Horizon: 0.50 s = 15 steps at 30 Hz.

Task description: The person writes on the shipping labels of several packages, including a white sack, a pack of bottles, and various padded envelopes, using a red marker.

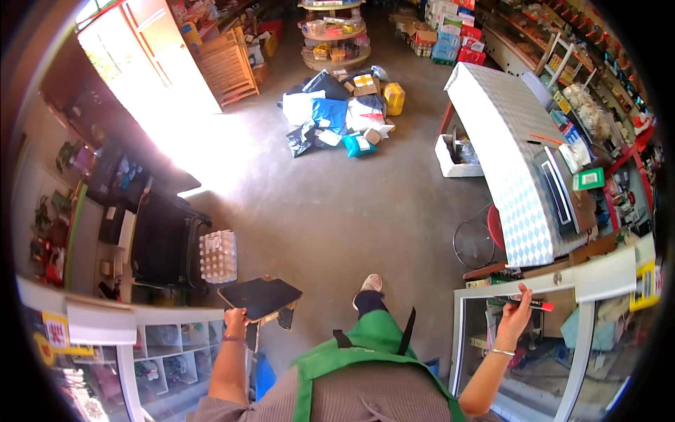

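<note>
My left hand (235, 316) grips the near edge of a small black-topped stool (261, 298), which hangs tilted beside me at the left. In my right hand (516, 315), raised at the right in front of a glass door, is a dark marker pen with a red end (543, 306). Ahead on the concrete floor lies a heap of parcels: a blue mailing bag (329, 114), a teal bag (359, 144), a yellow-wrapped box (394, 98), and several black and white bags around them.
A white-framed glass door (459, 337) stands at the right. Beyond it is a table with a checked cloth (522, 211) and a red round stool (494, 227). A shrink-wrapped bottle pack (218, 257) sits by a black chair (166, 240) at the left. Round tiered shelves (336, 34) stand behind the parcels.
</note>
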Each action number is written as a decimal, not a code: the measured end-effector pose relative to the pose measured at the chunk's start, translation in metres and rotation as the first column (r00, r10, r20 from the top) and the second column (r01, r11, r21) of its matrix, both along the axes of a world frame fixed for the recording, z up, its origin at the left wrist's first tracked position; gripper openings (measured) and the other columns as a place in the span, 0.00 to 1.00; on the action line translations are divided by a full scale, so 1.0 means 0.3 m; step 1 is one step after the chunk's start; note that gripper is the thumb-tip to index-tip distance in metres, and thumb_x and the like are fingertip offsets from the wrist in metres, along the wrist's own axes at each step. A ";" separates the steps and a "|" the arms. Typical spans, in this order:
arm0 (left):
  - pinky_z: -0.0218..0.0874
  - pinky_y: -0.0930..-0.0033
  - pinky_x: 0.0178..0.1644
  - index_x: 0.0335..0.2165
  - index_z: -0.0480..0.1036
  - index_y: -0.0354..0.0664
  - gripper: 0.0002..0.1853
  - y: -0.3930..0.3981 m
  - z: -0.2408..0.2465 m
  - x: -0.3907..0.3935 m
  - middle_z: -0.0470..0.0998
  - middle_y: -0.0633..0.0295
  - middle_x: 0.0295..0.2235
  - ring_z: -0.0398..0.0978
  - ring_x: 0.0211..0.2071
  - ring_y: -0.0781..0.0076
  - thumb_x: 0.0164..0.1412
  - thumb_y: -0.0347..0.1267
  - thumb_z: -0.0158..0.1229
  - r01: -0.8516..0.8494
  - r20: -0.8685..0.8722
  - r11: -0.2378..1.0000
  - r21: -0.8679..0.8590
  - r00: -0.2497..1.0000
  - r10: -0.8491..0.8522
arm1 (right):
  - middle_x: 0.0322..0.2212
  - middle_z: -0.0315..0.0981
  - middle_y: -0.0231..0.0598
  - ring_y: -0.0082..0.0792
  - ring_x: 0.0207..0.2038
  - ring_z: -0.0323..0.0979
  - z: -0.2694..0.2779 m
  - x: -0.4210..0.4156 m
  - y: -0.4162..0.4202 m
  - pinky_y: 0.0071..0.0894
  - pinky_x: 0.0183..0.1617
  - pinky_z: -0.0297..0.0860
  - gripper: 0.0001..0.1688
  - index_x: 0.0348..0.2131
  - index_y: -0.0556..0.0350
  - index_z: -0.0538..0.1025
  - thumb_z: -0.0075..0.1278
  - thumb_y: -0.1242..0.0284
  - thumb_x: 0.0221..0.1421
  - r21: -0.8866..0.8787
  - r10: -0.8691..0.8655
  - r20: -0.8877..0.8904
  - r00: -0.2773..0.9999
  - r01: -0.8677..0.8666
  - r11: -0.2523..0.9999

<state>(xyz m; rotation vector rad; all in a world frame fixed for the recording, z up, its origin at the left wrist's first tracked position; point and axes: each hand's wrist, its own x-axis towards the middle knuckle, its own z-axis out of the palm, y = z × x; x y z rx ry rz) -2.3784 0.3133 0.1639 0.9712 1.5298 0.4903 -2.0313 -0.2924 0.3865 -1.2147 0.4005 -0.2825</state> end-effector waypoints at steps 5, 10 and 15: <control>0.65 0.61 0.19 0.21 0.66 0.37 0.04 0.002 0.031 0.279 0.68 0.60 0.19 0.69 0.19 0.67 0.45 0.18 0.52 -0.014 -0.048 0.995 -0.101 0.999 0.009 | 0.19 0.57 0.22 0.11 0.15 0.53 -0.054 0.582 0.293 0.12 0.14 0.46 0.17 0.36 0.60 0.73 0.45 0.63 0.58 -0.001 0.217 0.013 0.976 -0.217 0.976; 0.60 0.62 0.16 0.25 0.70 0.29 0.03 0.070 0.072 0.664 0.68 0.56 0.18 0.69 0.16 0.62 0.47 0.18 0.49 -0.110 -0.239 0.981 -0.162 0.969 0.069 | 0.19 0.61 0.27 0.14 0.14 0.55 0.037 1.081 0.649 0.14 0.15 0.51 0.13 0.35 0.63 0.73 0.47 0.68 0.57 -0.048 0.512 0.108 0.852 -0.510 0.859; 0.61 0.61 0.20 0.26 0.72 0.30 0.04 0.147 -0.028 1.089 0.73 0.52 0.23 0.72 0.21 0.61 0.48 0.22 0.57 -0.012 -0.491 0.971 -0.240 0.864 -0.111 | 0.20 0.64 0.28 0.15 0.14 0.57 0.042 1.591 0.908 0.12 0.15 0.53 0.14 0.34 0.63 0.73 0.47 0.67 0.58 -0.111 0.576 0.127 0.808 -0.565 0.818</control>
